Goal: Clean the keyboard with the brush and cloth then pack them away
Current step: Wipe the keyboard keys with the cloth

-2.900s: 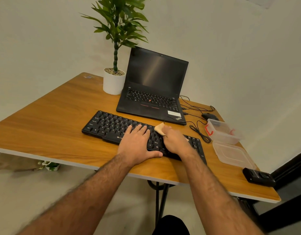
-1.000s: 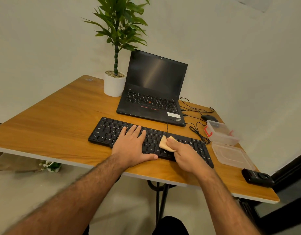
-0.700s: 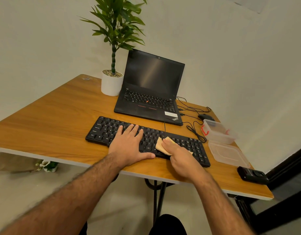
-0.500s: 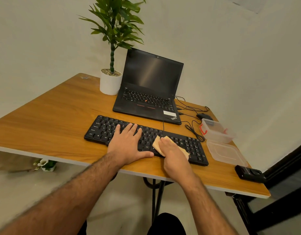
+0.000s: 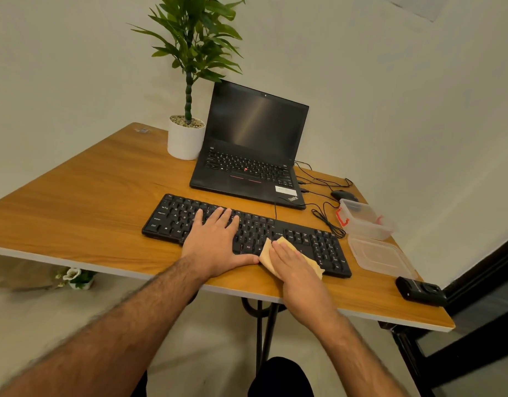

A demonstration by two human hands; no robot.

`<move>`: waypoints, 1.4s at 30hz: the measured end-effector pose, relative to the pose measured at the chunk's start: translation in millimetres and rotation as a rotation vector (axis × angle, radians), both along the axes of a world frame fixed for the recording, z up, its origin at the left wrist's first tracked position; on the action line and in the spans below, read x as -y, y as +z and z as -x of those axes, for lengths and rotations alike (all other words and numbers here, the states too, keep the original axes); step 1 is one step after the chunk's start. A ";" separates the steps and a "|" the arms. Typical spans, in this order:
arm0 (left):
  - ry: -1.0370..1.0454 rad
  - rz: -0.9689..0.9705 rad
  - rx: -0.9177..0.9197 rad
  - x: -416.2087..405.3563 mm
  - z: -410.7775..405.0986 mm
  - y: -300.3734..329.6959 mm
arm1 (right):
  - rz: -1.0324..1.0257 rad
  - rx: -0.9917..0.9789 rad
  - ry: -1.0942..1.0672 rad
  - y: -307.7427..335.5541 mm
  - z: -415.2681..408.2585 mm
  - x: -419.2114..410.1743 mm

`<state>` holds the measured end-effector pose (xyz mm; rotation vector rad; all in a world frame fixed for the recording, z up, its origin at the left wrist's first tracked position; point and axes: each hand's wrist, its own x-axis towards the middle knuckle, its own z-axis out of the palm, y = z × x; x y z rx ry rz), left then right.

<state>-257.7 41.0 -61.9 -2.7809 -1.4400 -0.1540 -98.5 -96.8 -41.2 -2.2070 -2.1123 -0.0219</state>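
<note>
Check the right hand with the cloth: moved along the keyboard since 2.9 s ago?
Yes. The right hand has slid the cloth from the keyboard back edge toward its front edge, nearer the person.

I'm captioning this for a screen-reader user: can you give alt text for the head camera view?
A person's right hand presses a tan cloth onto a black keyboard while the left hand rests flat on its keys, on a wooden desk beside an open laptop.

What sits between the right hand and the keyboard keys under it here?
In the head view, a folded tan cloth lies between the right hand and the black keyboard, pressed flat near its front edge.
</note>
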 end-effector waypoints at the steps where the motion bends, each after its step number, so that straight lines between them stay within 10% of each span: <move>1: 0.000 0.003 0.004 0.5 -0.4 0.8 | -0.009 0.002 -0.010 0.7 -3.2 1.9; 42: -0.096 0.018 -0.003 -5.3 9.7 4.7 | 0.047 0.025 0.142 12.5 12.0 -27.8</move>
